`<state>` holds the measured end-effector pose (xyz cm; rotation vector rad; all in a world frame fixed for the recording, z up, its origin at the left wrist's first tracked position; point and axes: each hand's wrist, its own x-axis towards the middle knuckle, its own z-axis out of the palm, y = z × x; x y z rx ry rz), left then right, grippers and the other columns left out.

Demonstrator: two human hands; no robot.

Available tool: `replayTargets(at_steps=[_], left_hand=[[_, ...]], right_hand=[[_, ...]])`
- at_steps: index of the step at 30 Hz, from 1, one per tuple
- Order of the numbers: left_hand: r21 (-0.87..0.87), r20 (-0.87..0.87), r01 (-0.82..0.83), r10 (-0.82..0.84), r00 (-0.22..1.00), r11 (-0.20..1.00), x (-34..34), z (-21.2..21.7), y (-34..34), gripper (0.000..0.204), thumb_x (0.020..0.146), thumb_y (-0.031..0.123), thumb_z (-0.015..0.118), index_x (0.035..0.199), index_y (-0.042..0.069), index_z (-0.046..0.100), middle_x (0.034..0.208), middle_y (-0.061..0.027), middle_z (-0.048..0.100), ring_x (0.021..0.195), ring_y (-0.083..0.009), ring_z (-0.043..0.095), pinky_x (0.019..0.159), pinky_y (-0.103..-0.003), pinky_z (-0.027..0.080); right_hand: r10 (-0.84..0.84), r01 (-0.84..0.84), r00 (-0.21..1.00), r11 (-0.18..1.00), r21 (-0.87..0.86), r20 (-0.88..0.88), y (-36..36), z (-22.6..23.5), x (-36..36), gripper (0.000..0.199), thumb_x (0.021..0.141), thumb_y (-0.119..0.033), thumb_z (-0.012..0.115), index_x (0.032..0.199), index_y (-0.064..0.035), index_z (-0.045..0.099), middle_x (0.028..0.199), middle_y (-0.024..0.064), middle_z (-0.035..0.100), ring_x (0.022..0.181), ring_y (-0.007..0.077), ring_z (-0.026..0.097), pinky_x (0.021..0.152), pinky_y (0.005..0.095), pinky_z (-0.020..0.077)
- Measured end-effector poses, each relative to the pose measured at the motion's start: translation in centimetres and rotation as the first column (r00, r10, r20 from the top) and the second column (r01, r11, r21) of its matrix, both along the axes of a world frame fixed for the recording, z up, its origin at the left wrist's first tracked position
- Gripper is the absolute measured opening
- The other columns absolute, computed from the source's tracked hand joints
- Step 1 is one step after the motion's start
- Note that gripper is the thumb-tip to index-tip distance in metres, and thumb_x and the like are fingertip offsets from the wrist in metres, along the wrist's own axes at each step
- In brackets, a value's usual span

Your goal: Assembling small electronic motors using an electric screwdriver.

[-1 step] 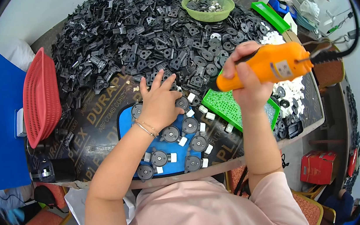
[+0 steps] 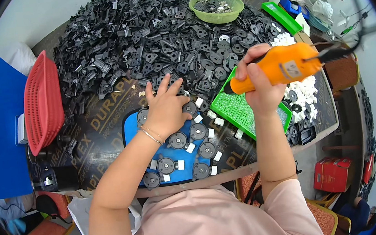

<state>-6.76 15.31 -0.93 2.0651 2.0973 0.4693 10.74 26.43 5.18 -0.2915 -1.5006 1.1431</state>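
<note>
My right hand (image 2: pixel 262 82) is wrapped round an orange corded electric screwdriver (image 2: pixel 289 64), held above a green perforated tray (image 2: pixel 230 106). The screwdriver's dark nose points left and its cable leaves at the right. My left hand (image 2: pixel 165 108) lies with fingers spread over the far part of a blue mat (image 2: pixel 130 128). Its thumb rests against a round black wheel part (image 2: pixel 190 108); the palm hides what is beneath. Several similar wheel assemblies (image 2: pixel 178 140) with white tabs (image 2: pixel 190 148) lie on the mat, nearer to me.
A large heap of black plastic parts (image 2: pixel 143 44) covers the table's far side. A yellow-green basket (image 2: pixel 218 17) with small metal pieces stands there. Red baskets (image 2: pixel 43 105) are at the left. White pieces (image 2: pixel 306 98) are piled at the right, with a green bin (image 2: pixel 282 18) farther back.
The screwdriver in my right hand has shifted slightly and tilted, its nose a little to the right, and its cable has swung. My left hand has barely moved.
</note>
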Motion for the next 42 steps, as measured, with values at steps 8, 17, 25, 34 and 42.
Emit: replayTargets(at_steps=[8,17,25,34,42], left_hand=[[0.008,0.083,-0.049,0.048,0.995,0.999,-0.5,0.1,-1.1,0.054,0.06,0.029,0.08,0.111,0.017,0.064,0.14,-0.0073,0.039,0.136,-0.0295,0.022,0.106,-0.06,0.006],[-0.009,0.06,-0.136,0.136,0.989,0.991,-2.3,0.7,-3.4,0.059,0.058,0.027,0.081,0.114,0.016,0.063,0.139,-0.0064,0.039,0.135,-0.0288,0.024,0.106,-0.058,0.008],[-0.007,0.059,-0.187,0.187,0.981,0.982,-3.2,0.3,-4.4,0.059,0.058,0.027,0.081,0.113,0.014,0.063,0.137,-0.0059,0.042,0.133,-0.0284,0.027,0.107,-0.056,0.011],[0.015,0.087,-0.142,0.14,0.986,0.99,-3.9,-0.7,-3.9,0.053,0.058,0.03,0.081,0.106,0.015,0.066,0.118,-0.003,0.053,0.12,-0.0236,0.041,0.105,-0.054,0.015],[0.087,0.122,-0.165,0.154,0.981,0.982,-3.8,-1.2,-3.3,0.042,0.057,0.027,0.081,0.095,0.015,0.07,0.108,-0.0006,0.057,0.114,-0.0212,0.044,0.105,-0.057,0.015]], right_hand=[[-0.062,0.062,0.998,0.994,-0.087,0.004,-0.2,-3.3,1.1,0.022,0.078,0.001,0.061,0.097,0.0008,0.05,0.085,0.0088,0.052,0.062,0.0159,0.054,0.059,0.0279,0.0449],[-0.05,0.051,0.999,0.993,-0.103,0.007,-0.3,-3.5,1.1,0.021,0.078,0.003,0.061,0.097,0.0011,0.051,0.085,0.0082,0.052,0.062,0.0157,0.054,0.058,0.0277,0.0449],[-0.056,0.055,0.998,0.985,-0.164,0.002,-0.6,-3.5,1.0,0.019,0.078,0.005,0.06,0.094,0.0001,0.05,0.085,0.0079,0.051,0.061,0.0159,0.054,0.057,0.0279,0.0449],[0.113,-0.12,0.979,0.992,-0.034,-0.168,-3.0,1.1,-1.8,0.025,0.078,-0.006,0.061,0.099,0.0001,0.05,0.09,0.0114,0.047,0.063,0.0173,0.054,0.057,0.0291,0.046],[0.256,-0.256,0.966,0.967,0.006,-0.031,-6.3,-1.1,-8.5,0.025,0.072,0.003,0.065,0.095,0.0015,0.053,0.092,0.0121,0.049,0.069,0.0159,0.055,0.058,0.0259,0.0488]])
